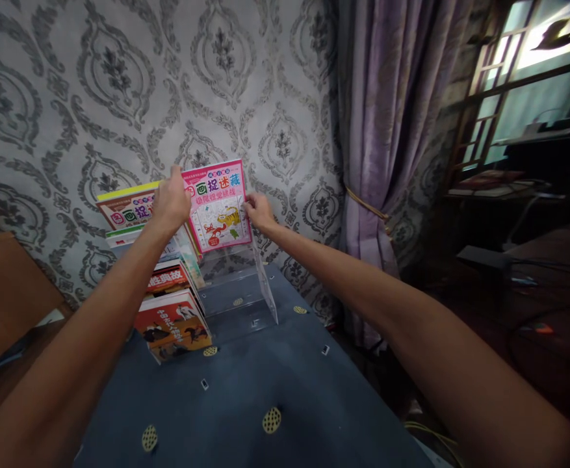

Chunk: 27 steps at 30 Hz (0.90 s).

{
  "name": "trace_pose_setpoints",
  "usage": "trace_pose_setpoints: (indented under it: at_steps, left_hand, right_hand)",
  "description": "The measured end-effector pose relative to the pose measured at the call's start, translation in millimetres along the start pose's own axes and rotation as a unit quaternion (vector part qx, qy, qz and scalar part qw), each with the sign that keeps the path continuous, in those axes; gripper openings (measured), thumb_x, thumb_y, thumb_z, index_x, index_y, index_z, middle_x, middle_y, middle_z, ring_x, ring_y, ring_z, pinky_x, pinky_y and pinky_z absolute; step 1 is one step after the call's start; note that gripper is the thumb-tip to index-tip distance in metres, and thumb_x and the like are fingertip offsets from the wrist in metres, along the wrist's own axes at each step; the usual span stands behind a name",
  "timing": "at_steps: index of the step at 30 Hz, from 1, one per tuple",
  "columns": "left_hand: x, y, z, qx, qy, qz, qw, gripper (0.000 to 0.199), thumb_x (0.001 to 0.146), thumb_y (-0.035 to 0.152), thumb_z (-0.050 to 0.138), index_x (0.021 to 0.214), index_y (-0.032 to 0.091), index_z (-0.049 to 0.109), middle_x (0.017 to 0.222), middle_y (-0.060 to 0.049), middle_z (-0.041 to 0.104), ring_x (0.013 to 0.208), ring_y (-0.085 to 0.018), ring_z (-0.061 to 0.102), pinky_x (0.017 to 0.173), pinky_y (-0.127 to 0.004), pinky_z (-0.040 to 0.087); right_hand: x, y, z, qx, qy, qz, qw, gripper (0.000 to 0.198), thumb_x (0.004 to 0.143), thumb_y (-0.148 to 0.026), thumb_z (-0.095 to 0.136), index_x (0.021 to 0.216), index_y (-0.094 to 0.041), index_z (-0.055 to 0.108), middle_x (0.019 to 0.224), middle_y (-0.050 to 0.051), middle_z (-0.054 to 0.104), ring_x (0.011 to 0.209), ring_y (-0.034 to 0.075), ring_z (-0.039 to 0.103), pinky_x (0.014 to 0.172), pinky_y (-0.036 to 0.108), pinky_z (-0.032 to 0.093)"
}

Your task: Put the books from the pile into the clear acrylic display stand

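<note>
A pink children's picture book [219, 208], with a tiger and a fox on its cover, stands upright at the back right of a clear plastic book rack [266, 289]. My right hand [260, 211] pinches its right edge. At its top left corner, my left hand [172, 198] has its fingers closed on the book's edge. Just left of it is a similar brown-edged book [123, 211], partly behind my left hand. Lower tiers of the rack hold a red book [168, 278] and, in front, an orange book with horses [172, 328]. My left forearm covers part of the left stack.
The rack stands on a dark blue tablecloth [246, 390] with yellow oval prints, against a patterned wall [285, 84]. A cardboard box [12, 292] is at the left. To the right hang purple curtains [382, 130], with a cluttered desk [489, 188] beyond.
</note>
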<state>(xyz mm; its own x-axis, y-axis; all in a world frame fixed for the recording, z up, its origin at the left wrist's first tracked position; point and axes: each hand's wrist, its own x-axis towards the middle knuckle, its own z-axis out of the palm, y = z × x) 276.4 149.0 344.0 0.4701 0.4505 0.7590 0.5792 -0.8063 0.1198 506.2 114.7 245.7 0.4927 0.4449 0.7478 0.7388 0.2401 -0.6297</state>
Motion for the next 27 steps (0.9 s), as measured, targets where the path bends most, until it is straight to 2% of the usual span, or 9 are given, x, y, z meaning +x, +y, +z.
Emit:
trace_pose_setpoints:
  at_steps: [2,6,12,19,23,27]
  left_hand:
    - [-2.6,6.3,-6.0,0.057,0.005,-0.012,0.998,0.046,0.092,0.025,0.05,0.137,0.018,0.049,0.118,-0.021,0.066,0.119,-0.039,0.061,0.1,-0.053,0.047]
    - [-3.5,19.9,-20.6,0.145,-0.032,0.002,0.989,0.037,0.091,0.021,0.048,0.125,0.012,0.062,0.124,-0.025,0.062,0.115,-0.042,0.06,0.097,-0.058,0.048]
    - [3.3,24.7,-29.0,0.266,-0.067,0.032,0.961,0.037,0.092,0.019,0.046,0.12,0.008,0.067,0.128,-0.025,0.058,0.112,-0.04,0.06,0.093,-0.054,0.05]
    - [5.9,12.7,-27.1,0.251,-0.054,0.108,0.96,0.034,0.094,0.02,0.045,0.114,0.01,0.07,0.135,-0.023,0.052,0.134,-0.042,0.038,0.104,-0.052,0.042]
    - [10.8,0.3,-20.4,0.257,-0.037,0.15,0.954,0.036,0.095,0.018,0.04,0.113,0.011,0.07,0.132,-0.021,0.055,0.134,-0.039,0.038,0.109,-0.054,0.035]
    - [16.2,-9.9,-13.9,0.262,-0.017,0.176,0.949,0.039,0.095,0.02,0.038,0.121,0.01,0.066,0.127,-0.02,0.059,0.134,-0.038,0.04,0.109,-0.053,0.033]
  right_hand:
    - [-3.5,-0.6,-0.2,-0.011,-0.003,0.005,1.0,0.015,0.084,-0.018,0.054,0.088,-0.02,0.068,0.071,0.001,0.066,0.068,0.02,0.063,0.082,0.036,0.052]
    - [-9.6,-0.9,0.7,-0.032,-0.005,0.017,0.999,0.014,0.085,-0.016,0.054,0.087,-0.019,0.068,0.076,0.003,0.067,0.077,0.021,0.065,0.084,0.036,0.052]
    - [-15.1,-4.7,0.5,-0.055,-0.017,0.029,0.998,0.018,0.088,-0.017,0.053,0.094,-0.017,0.07,0.085,0.006,0.07,0.088,0.022,0.067,0.089,0.035,0.051]
    - [-16.7,-10.7,0.6,-0.076,-0.021,0.044,0.996,0.018,0.089,-0.018,0.053,0.095,-0.018,0.07,0.088,0.005,0.071,0.091,0.022,0.067,0.09,0.034,0.051]
    - [-15.8,-10.6,1.5,-0.078,-0.026,0.049,0.995,0.021,0.087,-0.015,0.052,0.097,-0.018,0.07,0.092,0.006,0.072,0.093,0.023,0.067,0.091,0.034,0.051]
    - [-14.8,-7.7,1.7,-0.072,-0.03,0.049,0.996,0.023,0.086,-0.013,0.051,0.098,-0.017,0.07,0.094,0.006,0.072,0.095,0.022,0.067,0.092,0.034,0.051]
